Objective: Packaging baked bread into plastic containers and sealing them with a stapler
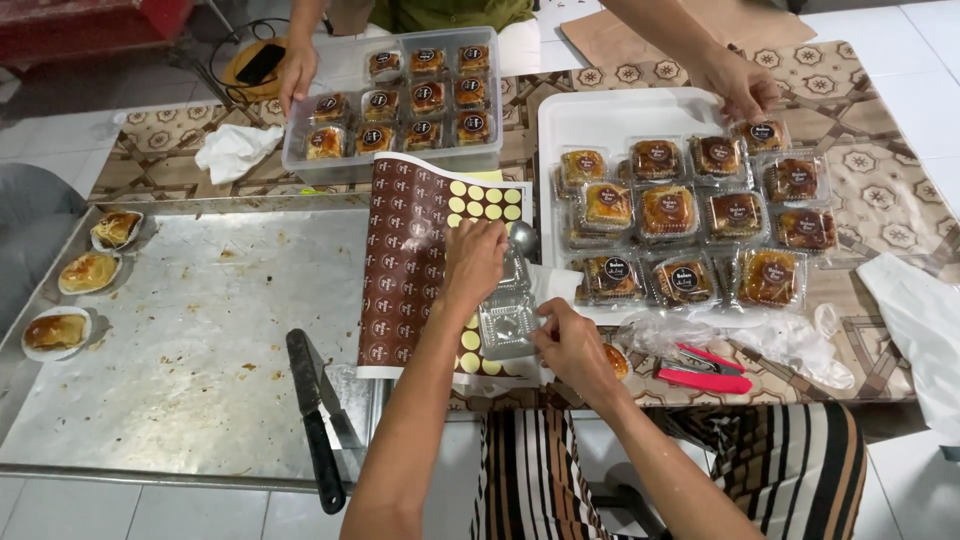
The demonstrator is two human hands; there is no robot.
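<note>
Between both hands (520, 300), clear clamshell box (508, 322)

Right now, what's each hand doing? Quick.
Left hand: fingers curled down on the sticker sheet, at the top of the clear plastic box.
Right hand: fingers closed on the box's right edge.

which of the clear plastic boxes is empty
The clear box between the person's hands, on the sticker sheet; the boxes on the white tray all hold pastries.
</note>
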